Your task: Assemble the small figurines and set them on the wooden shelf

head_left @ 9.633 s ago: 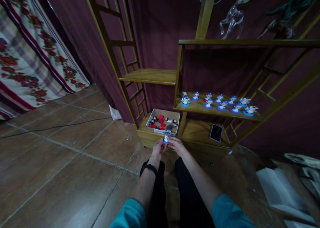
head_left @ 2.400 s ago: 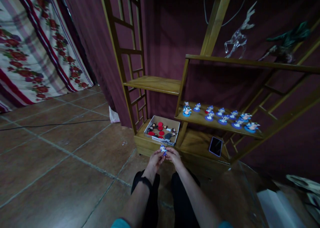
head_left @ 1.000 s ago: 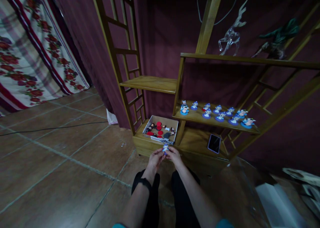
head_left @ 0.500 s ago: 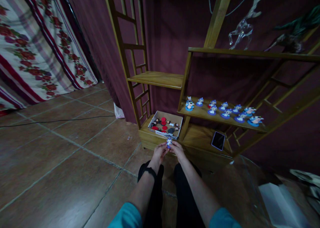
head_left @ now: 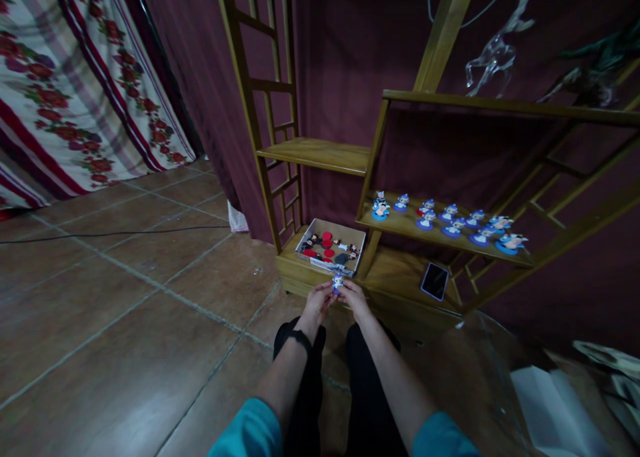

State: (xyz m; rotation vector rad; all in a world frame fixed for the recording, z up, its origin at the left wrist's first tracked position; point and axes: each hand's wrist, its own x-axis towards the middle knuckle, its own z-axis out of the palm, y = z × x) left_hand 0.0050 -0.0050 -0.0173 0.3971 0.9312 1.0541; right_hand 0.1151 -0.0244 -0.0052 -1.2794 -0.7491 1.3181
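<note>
Eleven or so figures (head_left: 455,227) stand on the shelf (head_left: 403,223) right of centre, mostly on round blue or purple bases; they look dealt with. Near the middle of the frame is the held figure (head_left: 338,282), upright and seemingly in progress: the left hand (head_left: 319,300) and right hand (head_left: 354,296) pinch it between them, fingers drawn in close, just in front of the box (head_left: 346,231). In that box, red discs (head_left: 327,237) and small dark-haired pieces (head_left: 310,241) lie about, by the look of it not yet dealt with. Fingers cover the held figure's lower sides, so how it meets its base cannot be told. Front figures overlap some behind. At upper right, a dark green statue (head_left: 595,70) is cut off; lower right is blurred.
</note>
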